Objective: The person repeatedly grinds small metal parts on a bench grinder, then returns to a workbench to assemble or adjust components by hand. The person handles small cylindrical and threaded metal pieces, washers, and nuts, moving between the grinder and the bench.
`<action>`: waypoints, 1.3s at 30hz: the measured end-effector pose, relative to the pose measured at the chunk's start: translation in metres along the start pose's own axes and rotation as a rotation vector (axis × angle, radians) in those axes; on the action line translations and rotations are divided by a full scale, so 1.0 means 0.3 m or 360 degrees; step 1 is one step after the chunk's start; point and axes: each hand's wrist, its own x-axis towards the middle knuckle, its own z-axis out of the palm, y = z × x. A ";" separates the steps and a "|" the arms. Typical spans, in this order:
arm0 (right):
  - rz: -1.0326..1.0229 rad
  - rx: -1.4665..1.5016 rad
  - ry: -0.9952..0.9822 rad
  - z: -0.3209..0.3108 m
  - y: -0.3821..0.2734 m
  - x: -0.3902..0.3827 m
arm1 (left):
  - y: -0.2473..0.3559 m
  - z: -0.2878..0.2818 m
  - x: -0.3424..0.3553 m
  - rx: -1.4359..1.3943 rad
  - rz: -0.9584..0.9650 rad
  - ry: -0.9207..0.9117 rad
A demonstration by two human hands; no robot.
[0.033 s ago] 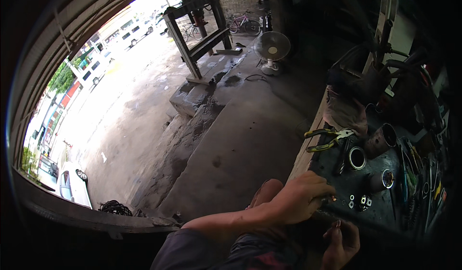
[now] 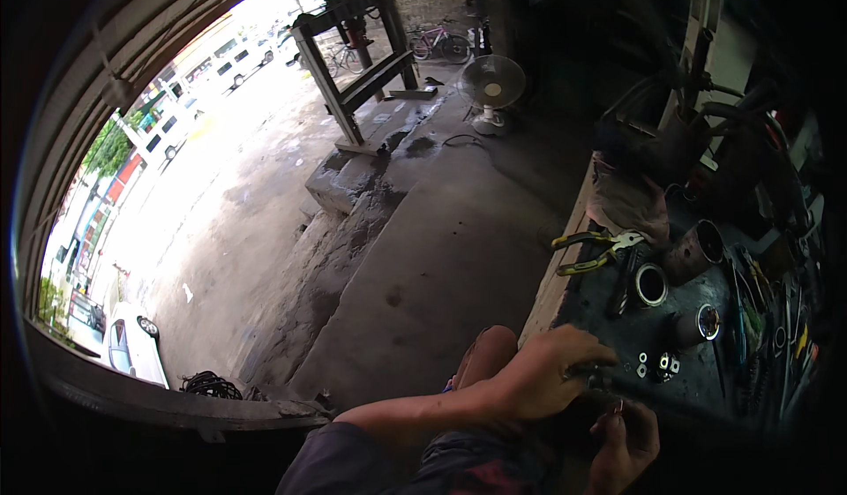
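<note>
My left hand (image 2: 549, 373) is over the near edge of the dark workbench (image 2: 609, 318), its fingers bent together; what they hold, if anything, is too dark to make out. Just below it, my right hand (image 2: 628, 446) pinches a small copper-coloured piece (image 2: 619, 406) between thumb and fingertips. Small metal nuts (image 2: 642, 365) lie on the bench beside my left fingers, next to a shiny metal fitting (image 2: 668, 366). Behind them are a metal ring-ended sleeve (image 2: 651, 285), a cylinder with a bright end (image 2: 708, 322) and a rusty tube (image 2: 697, 252).
Yellow-handled pliers (image 2: 600, 252) rest at the bench's left edge near a crumpled cloth (image 2: 628, 199). Several hand tools (image 2: 768, 327) crowd the right side. On the concrete floor stand a fan (image 2: 491, 89) and a steel press frame (image 2: 357, 80). A white car (image 2: 132, 345) is outside.
My left fingertips have turned downward and come closer to my right hand; the copper-coloured glint at them no longer shows. My right hand stays nearly in place. The view has shifted slightly.
</note>
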 end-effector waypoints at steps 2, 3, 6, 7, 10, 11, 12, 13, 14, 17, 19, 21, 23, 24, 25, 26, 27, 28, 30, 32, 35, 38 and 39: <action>0.0032 0.0062 0.0116 0.019 0.005 -0.011 | 0.040 0.042 -0.034 -0.0516 -0.0314 -0.0131; -0.0139 -0.0183 0.0116 0.022 0.004 -0.012 | 0.054 0.070 -0.050 -0.0781 -0.0510 -0.0247; -0.0373 -0.0793 -0.0032 0.016 0.002 -0.009 | 0.038 0.093 -0.085 -0.1458 -0.1005 -0.0099; -0.0519 -0.0828 -0.0057 0.022 0.011 -0.006 | 0.017 0.105 -0.085 -0.1356 -0.0985 -0.0062; -0.0681 -0.0957 -0.0140 0.021 0.007 -0.003 | -0.034 0.115 -0.105 -0.1662 -0.1187 -0.0091; -0.0658 -0.0950 -0.0172 0.019 0.005 -0.003 | -0.048 0.119 -0.110 -0.1702 -0.1300 -0.0107; -0.0674 -0.0956 -0.0178 0.011 0.003 0.003 | -0.054 0.130 -0.119 -0.1756 -0.1208 -0.0075; -0.0622 -0.1028 -0.0116 -0.001 0.000 0.007 | -0.056 0.141 -0.130 -0.1716 -0.1213 -0.0022; -0.0539 -0.1114 -0.0074 -0.018 -0.004 0.016 | -0.060 0.146 -0.136 -0.1694 -0.1211 0.0037; -0.0470 -0.1343 0.0071 -0.068 0.003 0.073 | -0.076 0.143 -0.137 -0.1721 -0.1199 0.0000; -0.0513 -0.1459 -0.0041 -0.089 0.010 0.119 | -0.082 0.148 -0.134 -0.1610 -0.1235 -0.0062; -0.0546 -0.1583 -0.0140 -0.093 0.005 0.144 | -0.084 0.152 -0.131 -0.1510 -0.1279 -0.0088; -0.0525 -0.1691 -0.0215 -0.089 -0.002 0.163 | -0.079 0.157 -0.133 -0.1406 -0.1357 -0.0093; -0.0502 -0.1737 -0.0238 -0.085 -0.005 0.169 | -0.079 0.160 -0.131 -0.1391 -0.1330 -0.0104; -0.0446 -0.1793 -0.0261 -0.081 -0.008 0.174 | -0.079 0.163 -0.129 -0.1376 -0.1305 -0.0116; -0.0474 -0.1809 -0.0275 -0.078 -0.009 0.178 | -0.078 0.166 -0.128 -0.1360 -0.1281 -0.0129; -0.0470 -0.1835 -0.0289 -0.077 -0.008 0.182 | -0.078 0.166 -0.127 -0.1367 -0.1273 -0.0130; -0.0455 -0.1867 -0.0304 -0.077 -0.006 0.184 | -0.079 0.167 -0.127 -0.1375 -0.1261 -0.0129; -0.0552 -0.1890 -0.0273 -0.078 0.005 0.190 | -0.085 0.163 -0.124 -0.1371 -0.1254 -0.0151; -0.0624 -0.1896 -0.0249 -0.079 0.016 0.194 | -0.094 0.158 -0.121 -0.1341 -0.1275 -0.0190; -0.0676 -0.1885 -0.0237 -0.081 0.022 0.193 | -0.103 0.157 -0.123 -0.1380 -0.1272 -0.0185; -0.0703 -0.1883 -0.0250 -0.086 0.018 0.189 | -0.109 0.160 -0.126 -0.1346 -0.1245 -0.0193; -0.0734 -0.1875 -0.0247 -0.087 0.019 0.189 | -0.108 0.161 -0.128 -0.1358 -0.1246 -0.0190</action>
